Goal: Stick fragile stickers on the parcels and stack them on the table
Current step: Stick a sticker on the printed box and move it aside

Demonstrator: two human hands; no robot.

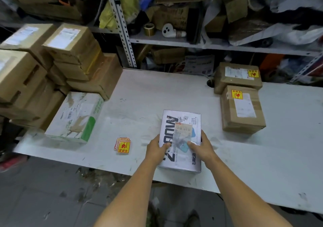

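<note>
A white printed parcel (181, 121) with a shipping label lies near the front edge of the white table (139, 94). My left hand (156, 149) grips its left side, thumb over the top face. My right hand (202, 148) grips its right side the same way. A small stack of red-and-yellow fragile stickers (123, 145) lies on the table left of my left hand. Two brown parcels with fragile stickers stand at the right: one nearer (242, 111) and one behind it (236, 77).
A white and green box (76, 116) lies at the table's left end. Several brown cartons (70, 52) are piled behind it. Metal shelving (174, 41) full of clutter runs along the back. Grey floor (52, 191) lies below the table's front edge.
</note>
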